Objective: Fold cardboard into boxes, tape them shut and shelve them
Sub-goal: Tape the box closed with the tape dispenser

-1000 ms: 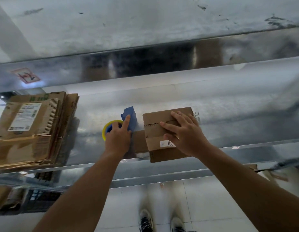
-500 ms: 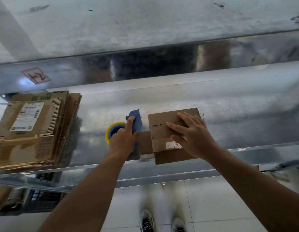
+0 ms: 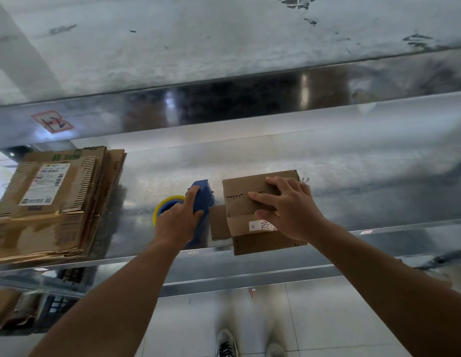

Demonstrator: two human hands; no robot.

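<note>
Box (image 3: 242, 191) on metal shelf (image 3: 353, 181), near front edge. Right hand (image 3: 291, 210) flat on its top, fingers spread. Left hand (image 3: 176, 222) grips blue tape gun (image 3: 203, 194) just left of box, possibly touching the side flap (blurry). Flat cardboard stack (image 3: 51, 202) far left.

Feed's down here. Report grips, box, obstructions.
Left grip holds tape gun beside box. Right grip flat on box, at shelf edge. Cardboard stack far left, not in way.
</note>
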